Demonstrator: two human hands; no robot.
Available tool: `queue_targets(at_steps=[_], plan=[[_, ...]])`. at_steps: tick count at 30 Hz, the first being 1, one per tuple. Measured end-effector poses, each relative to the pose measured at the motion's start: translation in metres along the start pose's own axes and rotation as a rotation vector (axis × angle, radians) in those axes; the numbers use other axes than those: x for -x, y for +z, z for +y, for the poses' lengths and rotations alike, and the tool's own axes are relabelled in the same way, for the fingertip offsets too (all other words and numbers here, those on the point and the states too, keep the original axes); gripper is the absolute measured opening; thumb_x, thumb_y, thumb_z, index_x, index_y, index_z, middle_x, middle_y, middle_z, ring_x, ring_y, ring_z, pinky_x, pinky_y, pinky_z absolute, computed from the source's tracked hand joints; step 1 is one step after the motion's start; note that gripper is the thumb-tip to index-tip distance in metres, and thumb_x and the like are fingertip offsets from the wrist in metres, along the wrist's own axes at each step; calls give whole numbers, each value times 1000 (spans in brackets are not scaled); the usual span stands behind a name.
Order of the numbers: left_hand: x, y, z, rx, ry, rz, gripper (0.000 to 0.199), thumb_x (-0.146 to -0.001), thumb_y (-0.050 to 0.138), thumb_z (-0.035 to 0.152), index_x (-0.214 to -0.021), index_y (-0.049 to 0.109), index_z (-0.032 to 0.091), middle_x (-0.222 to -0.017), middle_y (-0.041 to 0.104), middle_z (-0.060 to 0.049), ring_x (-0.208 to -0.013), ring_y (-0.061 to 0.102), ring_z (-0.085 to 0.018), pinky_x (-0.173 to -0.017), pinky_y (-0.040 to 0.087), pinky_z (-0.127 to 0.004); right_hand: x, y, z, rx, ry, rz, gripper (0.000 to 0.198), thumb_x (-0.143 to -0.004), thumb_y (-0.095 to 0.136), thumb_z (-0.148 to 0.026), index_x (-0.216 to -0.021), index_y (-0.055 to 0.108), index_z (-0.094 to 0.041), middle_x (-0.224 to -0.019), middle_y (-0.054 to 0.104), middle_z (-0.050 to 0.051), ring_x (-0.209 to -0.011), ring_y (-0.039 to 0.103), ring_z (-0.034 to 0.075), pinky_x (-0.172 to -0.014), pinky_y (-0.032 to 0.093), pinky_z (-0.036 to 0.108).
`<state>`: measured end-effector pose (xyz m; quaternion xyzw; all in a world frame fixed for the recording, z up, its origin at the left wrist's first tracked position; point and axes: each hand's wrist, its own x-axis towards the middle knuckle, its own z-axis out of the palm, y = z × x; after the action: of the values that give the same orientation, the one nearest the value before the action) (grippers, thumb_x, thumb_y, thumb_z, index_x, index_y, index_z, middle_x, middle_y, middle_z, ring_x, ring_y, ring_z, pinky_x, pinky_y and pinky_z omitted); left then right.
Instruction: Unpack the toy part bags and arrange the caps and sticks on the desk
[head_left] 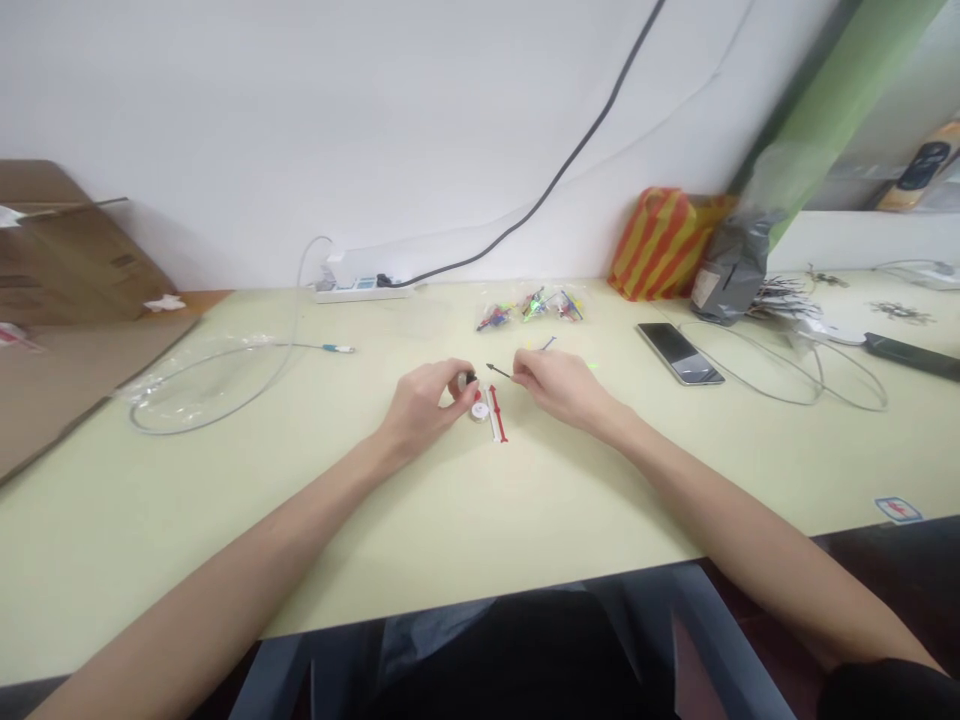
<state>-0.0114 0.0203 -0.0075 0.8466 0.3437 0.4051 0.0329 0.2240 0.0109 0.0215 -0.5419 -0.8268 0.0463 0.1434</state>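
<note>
My left hand [431,395] is closed in a pinch on a small black piece [471,378], with its fingertips low over the table. Closed around the tail end of a black plastic arrow [499,371], my right hand [559,382] keeps the arrowhead pointed left, apart from the black piece. Between the hands lie a red arrow [498,412] and a white arrow [492,415], side by side. A round white piece [479,411] and a small red piece [478,396] sit beside the left fingertips. Beyond the right hand, a blue arrow [549,343] is partly hidden.
Clear bags of colourful plastic parts [534,305] lie behind the hands. A phone [679,353] and cables are to the right. A power strip [364,290] stands by the wall, a white cable [225,352] loops at left, and cardboard [75,370] covers the left edge.
</note>
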Motion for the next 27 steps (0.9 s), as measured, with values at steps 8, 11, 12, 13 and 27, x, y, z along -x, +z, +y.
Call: queue_targets(at_steps=[8, 11, 12, 13, 27], plan=[[1, 1, -1, 4, 5, -9, 7, -96, 58, 24, -102, 61, 21, -76, 67, 3, -69, 61, -13, -74, 47, -28, 1, 9, -2, -18, -19, -85, 14, -100, 53, -23, -90, 61, -19, -83, 69, 7, -73, 60, 19, -61, 28, 27], [1, 1, -2, 1, 6, -8, 7, -96, 58, 24, -102, 61, 21, -76, 67, 3, -69, 62, -13, -72, 46, -27, 1, 12, -6, -62, -34, -71, 15, -100, 53, -22, -87, 60, -19, -79, 67, 6, -69, 56, 18, -60, 26, 27], [1, 1, -2, -1, 4, -9, 7, -96, 58, 25, -102, 61, 21, -76, 67, 3, -69, 62, -14, -72, 46, -27, 1, 13, -7, -80, -40, -66, 15, -100, 53, -22, -87, 60, -19, -78, 67, 5, -68, 56, 17, -60, 26, 27], [1, 1, -2, -1, 3, -11, 8, -96, 58, 25, -102, 61, 21, -76, 66, 3, -69, 61, -14, -72, 46, -27, 1, 14, -8, -103, -49, -64, 15, -100, 53, -21, -87, 60, -19, -78, 67, 5, -68, 55, 16, -60, 26, 27], [1, 4, -4, 21, -6, -19, 8, -95, 61, 24, -102, 61, 21, -76, 66, 4, -69, 61, -12, -71, 44, -26, 2, 28, -17, -245, -123, -47, 16, -101, 56, -23, -87, 62, -17, -72, 65, 2, -62, 52, 13, -62, 29, 23]])
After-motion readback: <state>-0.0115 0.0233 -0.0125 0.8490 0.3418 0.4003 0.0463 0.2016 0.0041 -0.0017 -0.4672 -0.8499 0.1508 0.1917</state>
